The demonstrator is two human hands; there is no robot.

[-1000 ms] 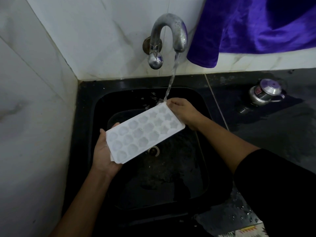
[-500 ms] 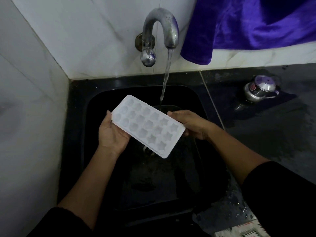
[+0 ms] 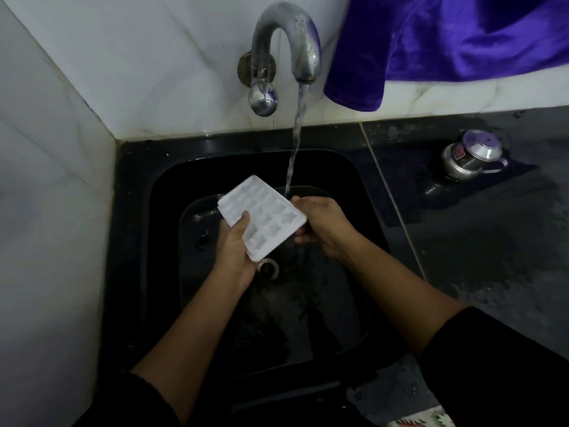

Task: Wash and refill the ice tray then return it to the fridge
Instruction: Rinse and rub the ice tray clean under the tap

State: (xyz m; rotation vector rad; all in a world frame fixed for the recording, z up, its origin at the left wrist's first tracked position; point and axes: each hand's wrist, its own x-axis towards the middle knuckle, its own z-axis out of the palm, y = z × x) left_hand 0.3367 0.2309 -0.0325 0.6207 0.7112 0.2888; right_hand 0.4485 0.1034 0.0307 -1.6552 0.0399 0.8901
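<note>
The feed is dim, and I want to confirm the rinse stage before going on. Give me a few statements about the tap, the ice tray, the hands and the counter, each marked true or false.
1. Water runs from the tap. True.
2. The left hand and the right hand both hold the ice tray. True.
3. The ice tray has been set down. False: the hands hold it tilted above the drain of the sink.
4. The metal pot stands inside the sink. False: the metal pot stands on the counter, right of the sink.
5. A purple cloth hangs right of the tap. True.
</note>
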